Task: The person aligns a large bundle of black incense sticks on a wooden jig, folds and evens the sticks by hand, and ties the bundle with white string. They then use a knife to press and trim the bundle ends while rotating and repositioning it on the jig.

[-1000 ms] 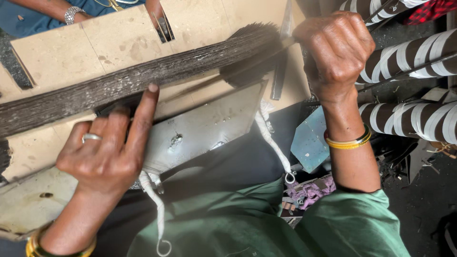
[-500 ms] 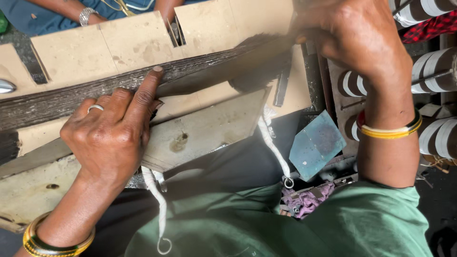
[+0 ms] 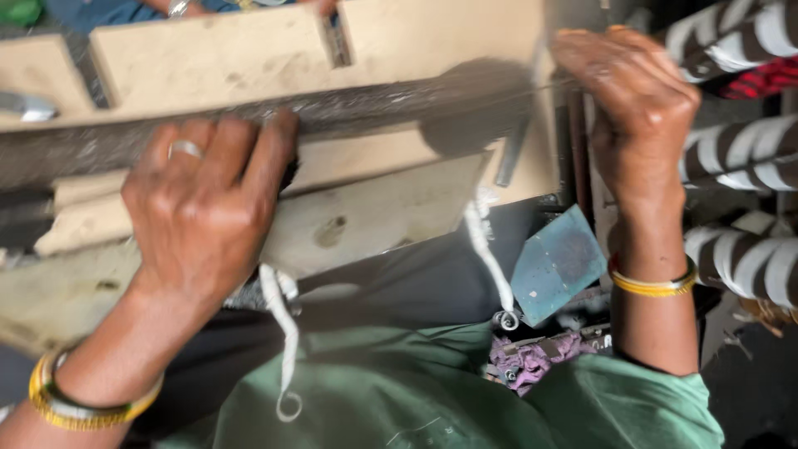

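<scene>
- Dark fibre bundle [image 3: 366,112] runs as a long, grey-black band across the pale wooden frame [image 3: 199,58], from the left edge of the view up toward the right, where it blurs into a dark smudge.
- Left hand [image 3: 204,216] sits on the bundle's lower edge, knuckles toward the camera, fingers [image 3: 274,154] curled together and pressed against the strands (a silver ring shows on one finger).
- Whether those fingers actually pinch any fibres I cannot tell; their tips are tucked under and hidden.
- Right hand [image 3: 636,104] is raised at the bundle's right end, closed into a fist, with a thin pale strand passing through it; the grip looks tight, though motion blur softens it.
- Yellow bangles ring both wrists, a stacked set [image 3: 79,399] on the left and a single one [image 3: 652,283] on the right.
- Two white cords [image 3: 490,258] hang from the frame's lower board, each ending in a small loop over the green garment [image 3: 432,391].
- Blue-grey flat piece [image 3: 555,264] lies just beside the right forearm, below the frame.
- Striped brown-and-white rolls [image 3: 740,150] are stacked at the far right, behind the right hand.
- Another person's hand [image 3: 320,7] is barely visible at the top edge, beyond the frame.
</scene>
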`<action>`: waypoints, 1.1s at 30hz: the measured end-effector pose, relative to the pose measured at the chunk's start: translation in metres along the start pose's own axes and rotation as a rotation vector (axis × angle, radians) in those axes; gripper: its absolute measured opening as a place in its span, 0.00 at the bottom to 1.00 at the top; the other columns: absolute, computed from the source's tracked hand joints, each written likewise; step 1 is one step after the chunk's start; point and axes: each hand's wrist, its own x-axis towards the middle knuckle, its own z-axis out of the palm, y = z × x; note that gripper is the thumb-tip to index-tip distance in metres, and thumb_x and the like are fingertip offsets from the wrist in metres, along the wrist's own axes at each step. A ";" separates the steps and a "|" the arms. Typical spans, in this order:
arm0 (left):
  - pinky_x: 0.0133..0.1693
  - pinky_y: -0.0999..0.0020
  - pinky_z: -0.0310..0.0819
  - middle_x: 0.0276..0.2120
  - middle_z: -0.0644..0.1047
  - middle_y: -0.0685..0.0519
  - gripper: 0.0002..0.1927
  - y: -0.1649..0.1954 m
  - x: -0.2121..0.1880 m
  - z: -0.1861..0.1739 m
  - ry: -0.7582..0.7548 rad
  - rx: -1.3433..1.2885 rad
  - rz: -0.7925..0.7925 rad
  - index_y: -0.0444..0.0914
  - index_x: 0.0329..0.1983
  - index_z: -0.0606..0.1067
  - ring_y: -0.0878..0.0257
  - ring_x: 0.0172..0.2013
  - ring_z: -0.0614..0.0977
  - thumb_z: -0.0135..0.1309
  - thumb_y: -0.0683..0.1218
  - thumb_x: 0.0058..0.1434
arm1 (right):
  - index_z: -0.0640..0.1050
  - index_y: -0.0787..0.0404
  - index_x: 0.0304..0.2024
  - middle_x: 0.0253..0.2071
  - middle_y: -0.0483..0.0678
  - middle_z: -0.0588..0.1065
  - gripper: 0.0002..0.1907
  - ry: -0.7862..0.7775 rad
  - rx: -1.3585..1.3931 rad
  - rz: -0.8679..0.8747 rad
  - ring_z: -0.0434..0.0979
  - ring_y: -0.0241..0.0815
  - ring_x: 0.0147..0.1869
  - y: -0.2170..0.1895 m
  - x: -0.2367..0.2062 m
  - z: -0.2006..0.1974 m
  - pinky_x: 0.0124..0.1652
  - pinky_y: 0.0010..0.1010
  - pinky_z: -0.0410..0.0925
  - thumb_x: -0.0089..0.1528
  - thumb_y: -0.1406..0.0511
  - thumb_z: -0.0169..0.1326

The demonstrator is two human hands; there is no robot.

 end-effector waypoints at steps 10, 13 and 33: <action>0.42 0.61 0.71 0.35 0.70 0.50 0.10 -0.049 -0.032 0.011 0.102 -0.156 -0.138 0.36 0.37 0.70 0.55 0.38 0.75 0.60 0.38 0.57 | 0.75 0.72 0.57 0.64 0.64 0.74 0.22 0.033 0.301 0.156 0.72 0.63 0.72 -0.015 -0.013 0.052 0.76 0.48 0.63 0.64 0.85 0.40; 0.40 0.61 0.70 0.33 0.69 0.50 0.10 -0.058 -0.028 0.012 0.124 -0.182 -0.119 0.36 0.37 0.71 0.56 0.36 0.74 0.61 0.37 0.56 | 0.76 0.72 0.59 0.63 0.65 0.72 0.25 0.089 0.413 0.211 0.70 0.65 0.71 -0.014 -0.010 0.060 0.73 0.49 0.61 0.63 0.85 0.39; 0.54 0.62 0.68 0.52 0.72 0.52 0.15 -0.113 -0.064 0.016 0.004 0.028 -0.009 0.39 0.50 0.73 0.58 0.54 0.74 0.60 0.45 0.62 | 0.74 0.70 0.62 0.67 0.63 0.73 0.20 -0.204 0.013 0.092 0.72 0.60 0.76 -0.046 0.026 0.052 0.75 0.62 0.41 0.74 0.62 0.54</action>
